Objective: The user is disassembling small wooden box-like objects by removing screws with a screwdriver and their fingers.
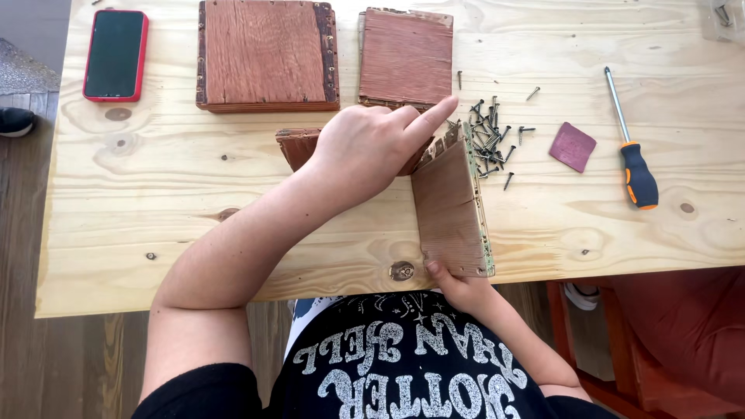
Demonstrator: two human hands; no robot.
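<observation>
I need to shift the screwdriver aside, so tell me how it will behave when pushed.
The screwdriver will probably roll: its handle looks rounded and it lies free on the flat table. It should stay stiff, given the metal shaft. The chunky handle likely makes it end-heavy, so it may pivot.

A pale pine table [155, 194] bears wooden panels [268, 54], screws [489, 132], a screwdriver [632, 155] and a phone [115, 54].

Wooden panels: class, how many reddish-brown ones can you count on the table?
4. Large wooden panel lies beside the phone; smaller panel lies right of it; upright panel near the table edge; dark piece under the left hand, partly hidden.
</observation>
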